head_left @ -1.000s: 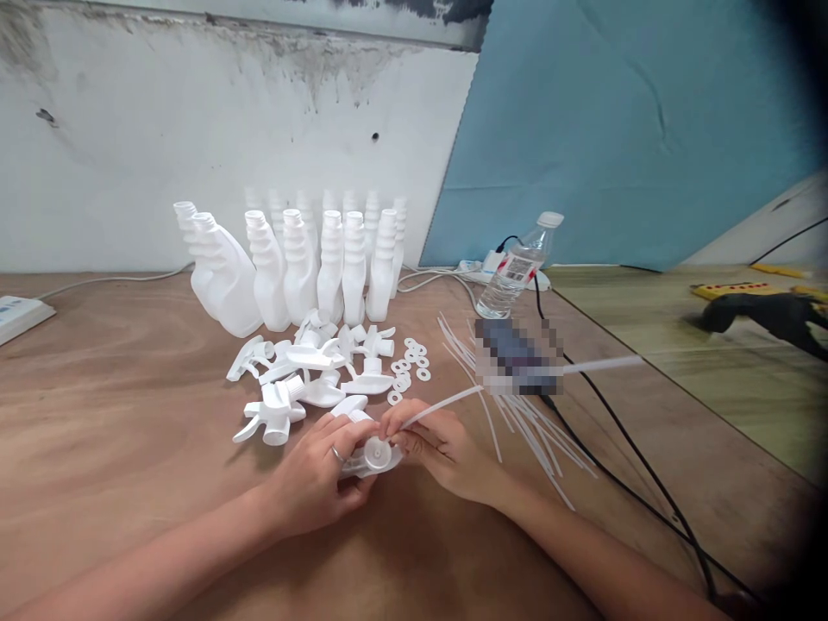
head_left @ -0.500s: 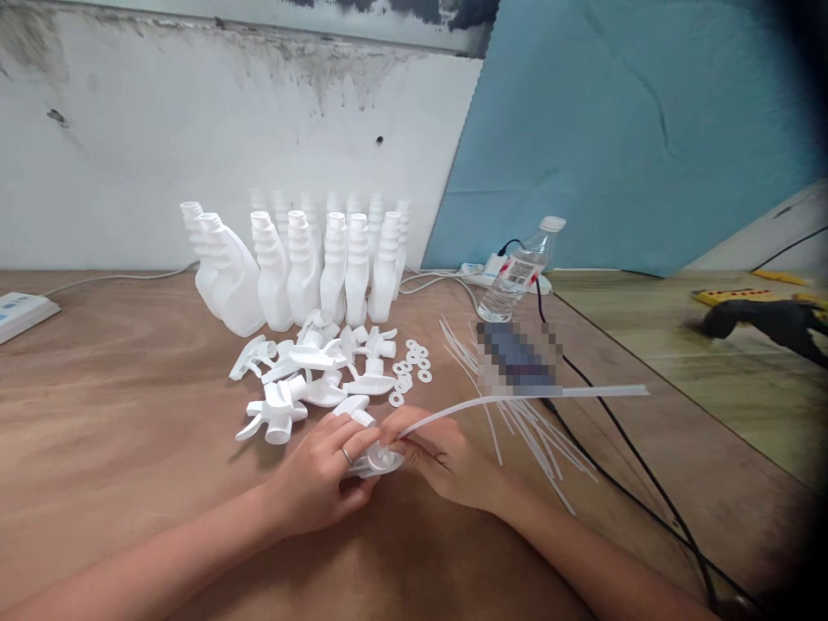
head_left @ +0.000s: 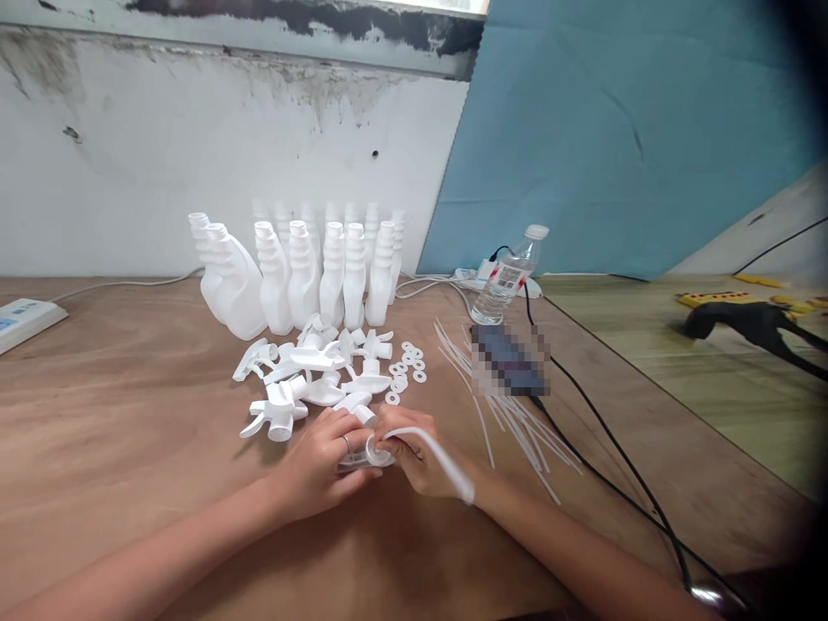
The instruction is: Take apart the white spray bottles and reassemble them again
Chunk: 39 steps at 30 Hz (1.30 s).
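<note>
My left hand point(head_left: 327, 457), with a ring on one finger, is closed around a white trigger spray head point(head_left: 377, 452) just above the table; its round collar faces right. My right hand point(head_left: 414, 453) pinches a thin translucent plastic tube point(head_left: 432, 447) close to that collar. The tube's free part curves over the back of my right hand toward the wrist, its end blurred. Whether the tube's near end sits inside the collar is hidden by my fingers. Beyond my hands lies a heap of white spray heads point(head_left: 316, 358), with small white ring washers point(head_left: 399, 369) to its right.
White bottles point(head_left: 275, 280) stand uncapped in rows near the wall. Loose tubes point(head_left: 517, 427) lie on the right beside a pixelated phone point(head_left: 508, 358) with a black cable point(head_left: 601, 453). A water bottle point(head_left: 504, 280) stands behind it. A white power strip point(head_left: 29, 321) is at far left.
The tube's free end has swung from pointing right down toward my right wrist. My right hand has turned slightly, still pinching it. The whole view has shifted a little.
</note>
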{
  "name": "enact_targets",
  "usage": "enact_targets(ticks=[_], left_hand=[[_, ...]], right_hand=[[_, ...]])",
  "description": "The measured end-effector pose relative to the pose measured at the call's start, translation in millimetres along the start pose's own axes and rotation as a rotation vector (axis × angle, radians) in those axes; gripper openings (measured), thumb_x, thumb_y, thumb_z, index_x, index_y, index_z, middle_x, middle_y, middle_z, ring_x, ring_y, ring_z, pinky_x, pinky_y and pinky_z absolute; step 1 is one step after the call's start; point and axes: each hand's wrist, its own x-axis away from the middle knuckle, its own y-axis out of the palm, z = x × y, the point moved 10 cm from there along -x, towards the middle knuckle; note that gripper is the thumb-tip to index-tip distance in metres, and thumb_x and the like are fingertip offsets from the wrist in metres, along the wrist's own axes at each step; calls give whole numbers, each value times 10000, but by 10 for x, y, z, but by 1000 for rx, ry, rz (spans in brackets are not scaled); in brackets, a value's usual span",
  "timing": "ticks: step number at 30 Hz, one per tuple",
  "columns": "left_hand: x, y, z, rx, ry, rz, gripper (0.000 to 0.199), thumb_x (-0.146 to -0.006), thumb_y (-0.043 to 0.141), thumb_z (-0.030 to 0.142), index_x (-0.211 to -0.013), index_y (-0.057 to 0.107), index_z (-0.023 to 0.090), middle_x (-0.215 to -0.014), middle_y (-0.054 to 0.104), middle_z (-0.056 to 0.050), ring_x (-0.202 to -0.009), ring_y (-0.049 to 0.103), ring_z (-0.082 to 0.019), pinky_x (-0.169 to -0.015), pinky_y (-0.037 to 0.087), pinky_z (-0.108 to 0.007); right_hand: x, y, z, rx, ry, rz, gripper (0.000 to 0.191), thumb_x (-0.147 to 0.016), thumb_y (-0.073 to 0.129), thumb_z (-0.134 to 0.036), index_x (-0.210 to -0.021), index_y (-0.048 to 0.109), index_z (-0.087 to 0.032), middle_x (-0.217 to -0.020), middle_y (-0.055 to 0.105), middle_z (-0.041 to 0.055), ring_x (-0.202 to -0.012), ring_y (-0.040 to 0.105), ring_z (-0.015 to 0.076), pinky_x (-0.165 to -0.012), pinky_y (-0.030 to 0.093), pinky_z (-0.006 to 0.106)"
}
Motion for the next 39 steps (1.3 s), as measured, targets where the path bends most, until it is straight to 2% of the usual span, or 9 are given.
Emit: enact_targets(ticks=[8, 14, 17, 20, 23, 27, 30, 33, 39], left_hand=[[28, -94, 119, -6, 41, 76, 451, -836, 640, 284, -1255, 502, 192, -1077, 593, -108, -999, 549, -231, -872, 487, -394], [128, -719, 173, -106, 117, 436, 311, -874, 557, 243, -1174, 495, 194, -1098, 540, -112, -1051, 531, -235, -904, 469, -408], [252, -1161, -179, -226, 25, 659, 213, -874, 534, 227, -1085, 527, 200, -1056, 548, -98, -1025, 539, -222, -905, 460, -381], [502, -1555, -875, -239, -252, 856, 166, -852, 540, 273, -992, 561, 185, -1042, 549, -86, -927, 543, -199, -887, 459, -357], [821, -1783, -1567, -199, -538, 973, 164, -812, 557, 279, -937, 560, 172, -967, 556, -72, -825, 545, -182, -862, 465, -345], [1163, -1976, -2130, -164, -765, 1124, 213, -792, 547, 291, -955, 516, 157, -880, 544, -57, -767, 552, -190, -828, 478, -374], [1225, -2045, -2409, -114, -868, 1137, 273, -766, 567, 288, -994, 517, 146, -903, 580, -72, -806, 593, -212, -841, 486, -382], [1178, -2062, -2616, -53, -924, 1099, 354, -754, 575, 284, -1069, 522, 130, -999, 622, -120, -893, 627, -250, -864, 492, -393], [990, -1973, -2845, 56, -890, 950, 571, -732, 608, 234, -1279, 470, 146, -1290, 570, -145, -1192, 547, -270, -1017, 425, -379]], right_hand=[[67, -33, 57, 20, 60, 121, 173, -951, 426, -263, -818, 501, -181, -767, 498, 36, -716, 475, 156, -661, 405, 284], [82, -24, 61, 25, 29, 94, 198, -964, 426, -314, -850, 519, -182, -877, 524, 64, -819, 509, 170, -758, 438, 304], [107, 54, 64, 32, 8, 27, 213, -964, 431, -331, -852, 531, -180, -886, 543, 66, -827, 514, 164, -759, 435, 286], [104, 100, 104, 53, 44, -2, 229, -967, 423, -347, -879, 548, -177, -815, 555, 41, -746, 509, 145, -716, 426, 266], [93, 15, 36, 60, 85, 73, 256, -961, 425, -365, -857, 558, -174, -774, 558, 29, -708, 510, 138, -697, 418, 262], [272, -127, -325, -30, 116, 209, 286, -961, 407, -386, -823, 549, -180, -784, 570, 34, -729, 534, 146, -695, 422, 268], [513, -76, -546, -76, 153, 189, 284, -976, 369, -348, -804, 521, -180, -746, 532, 15, -662, 511, 121, -638, 404, 243], [601, -54, -426, 25, 241, 127, 218, -967, 391, -314, -891, 543, -177, -670, 463, -24, -569, 444, 97, -577, 354, 226], [140, -444, 44, 117, 261, 253, 218, -921, 412, -315, -878, 560, -160, -616, 427, -42, -550, 400, 95, -570, 321, 225]])
